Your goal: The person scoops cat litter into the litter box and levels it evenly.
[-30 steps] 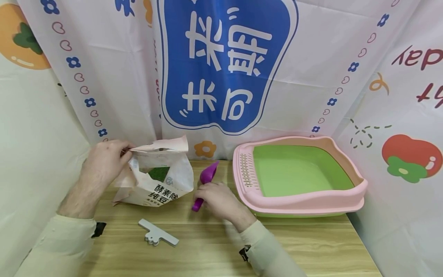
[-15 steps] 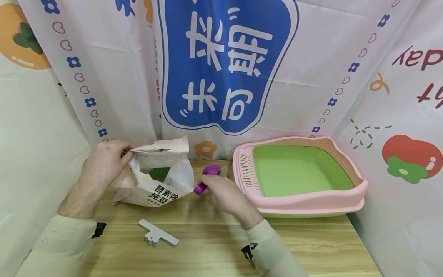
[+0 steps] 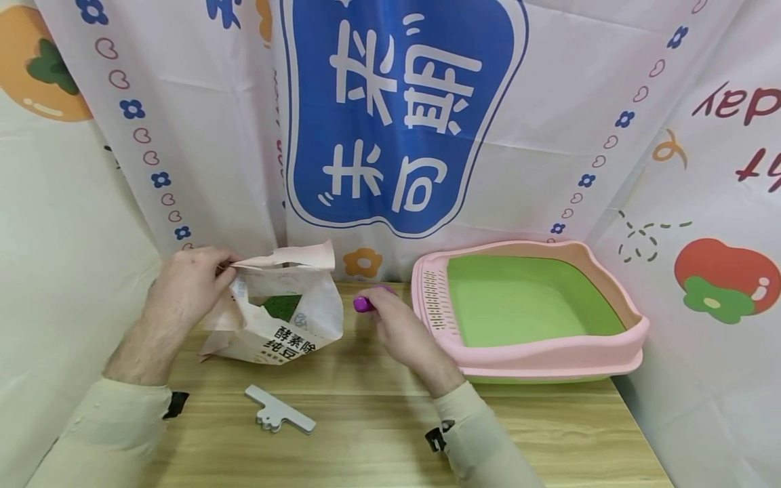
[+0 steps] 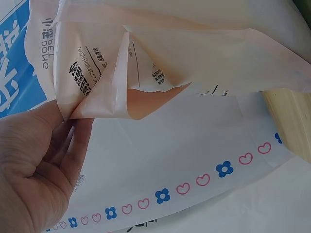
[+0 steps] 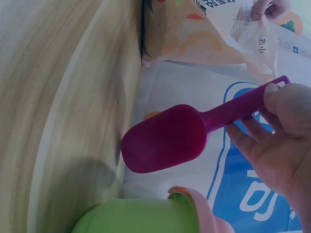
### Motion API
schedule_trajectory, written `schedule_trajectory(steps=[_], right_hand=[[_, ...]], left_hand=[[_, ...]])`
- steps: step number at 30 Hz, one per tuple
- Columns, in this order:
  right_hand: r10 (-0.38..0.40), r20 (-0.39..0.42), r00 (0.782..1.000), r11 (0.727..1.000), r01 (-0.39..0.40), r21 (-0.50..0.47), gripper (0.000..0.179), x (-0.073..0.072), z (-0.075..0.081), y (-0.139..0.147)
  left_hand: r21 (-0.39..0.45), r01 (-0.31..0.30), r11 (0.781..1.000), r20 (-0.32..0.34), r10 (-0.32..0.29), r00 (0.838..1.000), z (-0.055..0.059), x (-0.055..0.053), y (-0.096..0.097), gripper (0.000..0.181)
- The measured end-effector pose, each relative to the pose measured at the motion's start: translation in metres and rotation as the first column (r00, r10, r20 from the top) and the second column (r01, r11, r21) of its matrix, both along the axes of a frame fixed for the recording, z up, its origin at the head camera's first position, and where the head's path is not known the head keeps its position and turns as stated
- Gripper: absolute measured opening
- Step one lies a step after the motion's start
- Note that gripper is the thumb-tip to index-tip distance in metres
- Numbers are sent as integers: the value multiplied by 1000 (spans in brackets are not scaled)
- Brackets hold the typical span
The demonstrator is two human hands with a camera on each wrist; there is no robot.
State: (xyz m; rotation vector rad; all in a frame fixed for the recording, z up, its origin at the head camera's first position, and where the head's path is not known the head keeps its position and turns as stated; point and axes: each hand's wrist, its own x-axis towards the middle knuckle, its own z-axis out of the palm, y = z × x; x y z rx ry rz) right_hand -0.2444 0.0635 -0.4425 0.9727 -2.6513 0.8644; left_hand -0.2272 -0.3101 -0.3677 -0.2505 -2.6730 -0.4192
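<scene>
Holding the purple scoop (image 5: 187, 132), the right hand (image 3: 403, 332) has turned.

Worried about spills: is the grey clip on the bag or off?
Off: the head view shows the grey clip lying on the tabletop, apart from the bag the left hand pinches.

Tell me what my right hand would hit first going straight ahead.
Probably the curtain, near its orange flower. The line from your right hand runs close to the bag; depth is unclear, so the bag could come first.
</scene>
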Motion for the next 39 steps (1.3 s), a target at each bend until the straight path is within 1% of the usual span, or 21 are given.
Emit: schedule_trajectory(steps=[6,10,12,15,19,22,27,30,35,39], right_hand=[[-34,-56,998,995,29,-96,31,-1,-3,3],[-66,-86,994,980,48,-196,31,2,0,4],[-69,-82,994,964,45,-262,30,3,4,5],[-57,-46,997,932,36,-361,27,6,9,7],[-43,2,999,888,39,-458,25,10,16,9],[-42,11,999,866,42,-498,25,13,23,11],[-52,16,999,835,52,-548,26,20,35,15],[-64,2,998,815,53,-577,28,24,41,18],[-88,-42,995,803,46,-595,36,30,50,22],[-80,-49,996,784,32,-620,43,34,56,24]], left_hand=[[8,-1,1000,6,1,1000,0,0,1,15],[16,4,1000,10,-4,1000,0,1,2,15],[19,6,1000,17,-7,1000,0,1,2,15],[21,7,1000,35,-8,999,0,1,3,17],[17,8,1000,60,-9,998,0,1,6,18],[14,10,1000,68,-11,998,0,1,9,18],[22,20,1000,56,-22,998,-2,1,13,17],[28,26,999,46,-27,999,-4,-1,15,18],[34,39,999,32,-40,999,-6,-2,20,17],[27,39,999,42,-40,998,-6,-3,25,17]])
